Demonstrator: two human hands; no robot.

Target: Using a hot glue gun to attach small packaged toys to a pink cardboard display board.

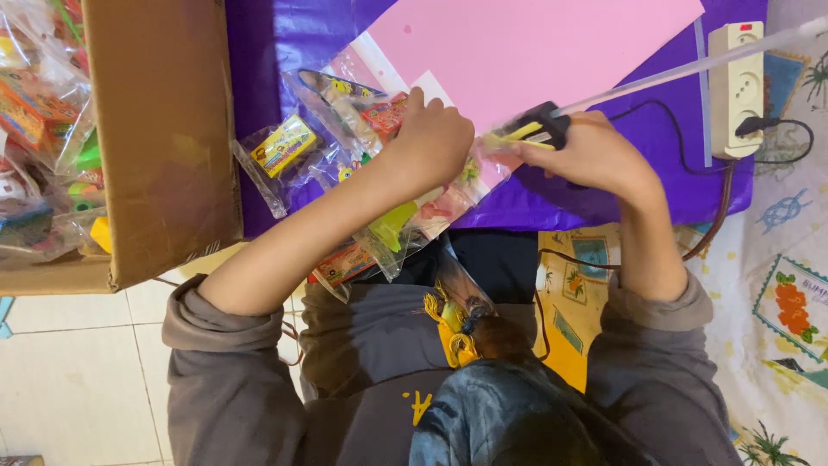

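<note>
Right hand [595,155] grips glue gun [530,129] beside left hand [431,142].

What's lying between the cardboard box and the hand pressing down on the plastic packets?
In the head view, between the cardboard box and the left hand lies a clear packet with a yellow item on the purple cloth.

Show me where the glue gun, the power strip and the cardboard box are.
glue gun [536,129], head view, on its black body by the right hand [595,155].
power strip [736,86], head view, on its white casing.
cardboard box [159,129], head view, on its brown flap.
</note>
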